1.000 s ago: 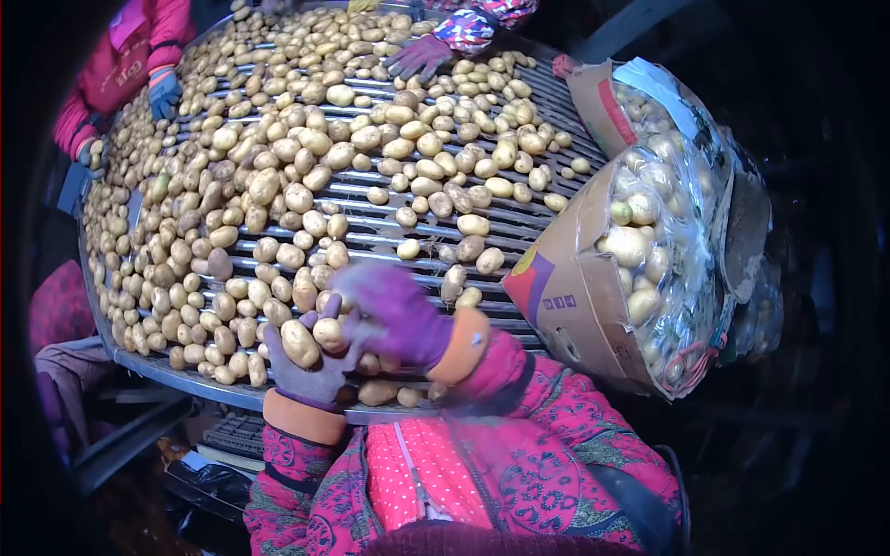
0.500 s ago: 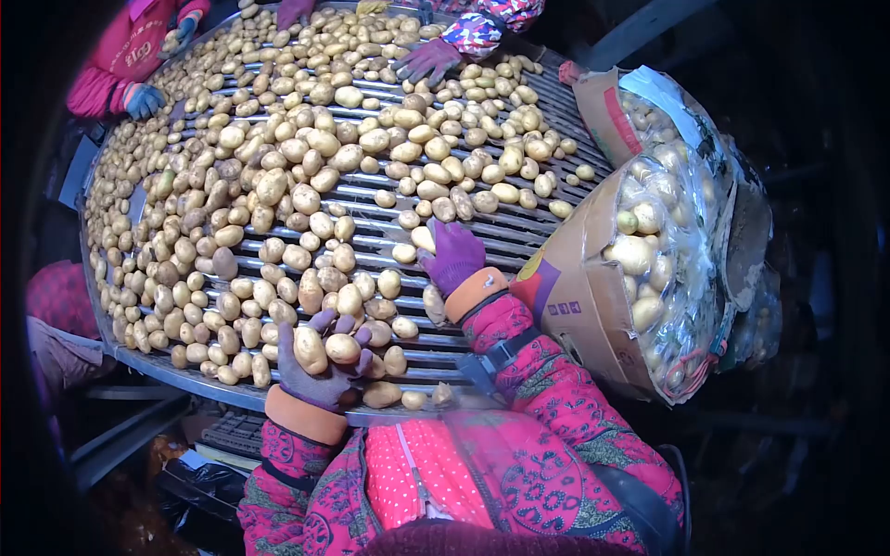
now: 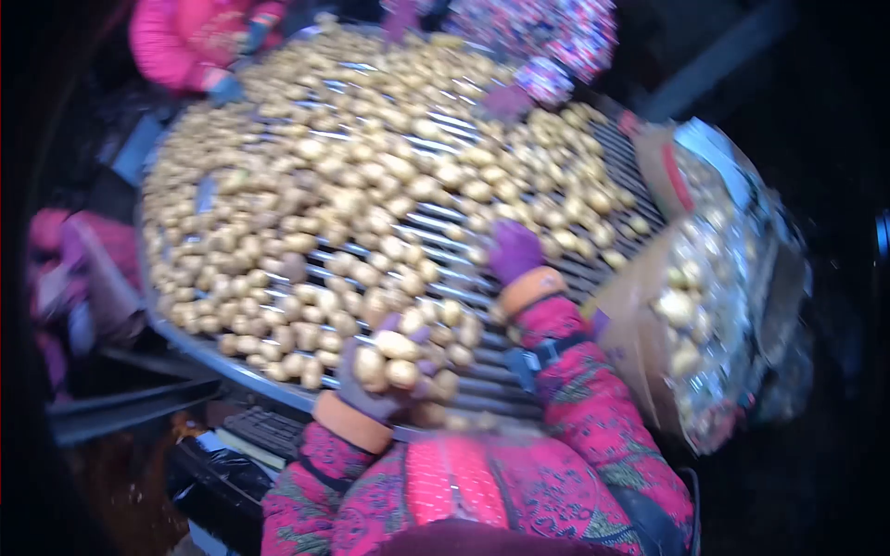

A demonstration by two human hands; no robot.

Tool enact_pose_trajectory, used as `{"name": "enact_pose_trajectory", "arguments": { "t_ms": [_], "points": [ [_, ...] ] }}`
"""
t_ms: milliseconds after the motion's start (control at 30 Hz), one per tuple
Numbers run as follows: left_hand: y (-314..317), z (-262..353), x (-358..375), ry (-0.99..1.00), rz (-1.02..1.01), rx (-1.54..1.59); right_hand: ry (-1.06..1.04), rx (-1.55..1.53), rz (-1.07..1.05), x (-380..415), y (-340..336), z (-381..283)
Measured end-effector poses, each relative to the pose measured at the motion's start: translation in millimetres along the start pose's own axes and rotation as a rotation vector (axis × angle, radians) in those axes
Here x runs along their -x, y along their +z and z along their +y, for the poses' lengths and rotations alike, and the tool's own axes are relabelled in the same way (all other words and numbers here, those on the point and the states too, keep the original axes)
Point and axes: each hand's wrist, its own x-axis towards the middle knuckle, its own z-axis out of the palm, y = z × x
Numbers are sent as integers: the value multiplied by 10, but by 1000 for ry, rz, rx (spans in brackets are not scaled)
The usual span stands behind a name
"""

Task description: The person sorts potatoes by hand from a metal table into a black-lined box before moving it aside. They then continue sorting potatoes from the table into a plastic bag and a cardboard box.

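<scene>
My left hand (image 3: 378, 382), in a dull purple glove with an orange cuff, is turned palm up at the near edge of the slatted sorting table. Its fingers curl round several potatoes (image 3: 397, 346). My right hand (image 3: 515, 252), in a brighter purple glove, reaches over the bare metal slats (image 3: 491, 363), beside the near edge of a spread of potatoes (image 3: 567, 243). Motion blur smears its fingers, so whether it holds anything cannot be made out. Many more loose potatoes (image 3: 278, 222) cover the table to the left and beyond.
To the right stands an open cardboard box (image 3: 632, 310) lined with clear plastic, with potatoes inside. Across the table, co-workers' gloved hands show at the top left (image 3: 225, 90) and top right (image 3: 508, 102). Another person's pink sleeve (image 3: 102, 246) is at the left. A metal rim (image 3: 232, 368) edges the table.
The whole view has shifted right and down and blurred. My left hand now cradles an extra potato. My right hand has moved slightly forward from the pale potato it was touching.
</scene>
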Motion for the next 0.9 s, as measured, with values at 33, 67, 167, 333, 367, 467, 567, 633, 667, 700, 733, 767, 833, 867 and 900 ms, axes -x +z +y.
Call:
{"name": "enact_pose_trajectory", "arguments": {
  "t_ms": [33,67,167,333,367,467,567,633,667,700,733,767,833,867,900],
  "points": [
    [38,-3,6,-8,-36,-11,-12,63,-60,-41,217,172],
    [71,18,0,-10,-71,-26,96,44,-143,-145,342,222],
    [57,148,61,29,-120,-495,293,113,-351,-478,66,-26],
    [-30,229,189,129,-55,-604,201,-56,-368,-460,66,-173],
    [-27,214,223,130,-81,-399,259,-34,-331,-407,35,-252],
    [-88,190,311,199,-109,-265,194,-157,-251,-253,105,-166],
    [-75,45,471,292,-6,-295,75,-866,-36,-8,-285,-662],
    [-39,57,510,316,-50,-195,-5,-1173,-147,220,-521,-1109],
    [-57,34,538,321,-90,-92,16,-1187,-290,350,-793,-1397],
    [-76,42,558,302,-97,-66,-34,-1222,-311,480,-845,-1560],
    [-208,50,541,306,-167,-67,-30,-1257,-378,551,-969,-1757],
    [-198,32,549,305,-189,39,-65,-1228,-383,635,-909,-1844],
    [-135,17,589,349,-119,-61,-104,-1195,-393,721,-906,-1910],
    [-186,26,618,352,-121,-54,-55,-1253,-470,725,-983,-1948],
    [-260,50,643,354,-220,-26,-6,-1310,-545,732,-1025,-1980]
  ]
}}
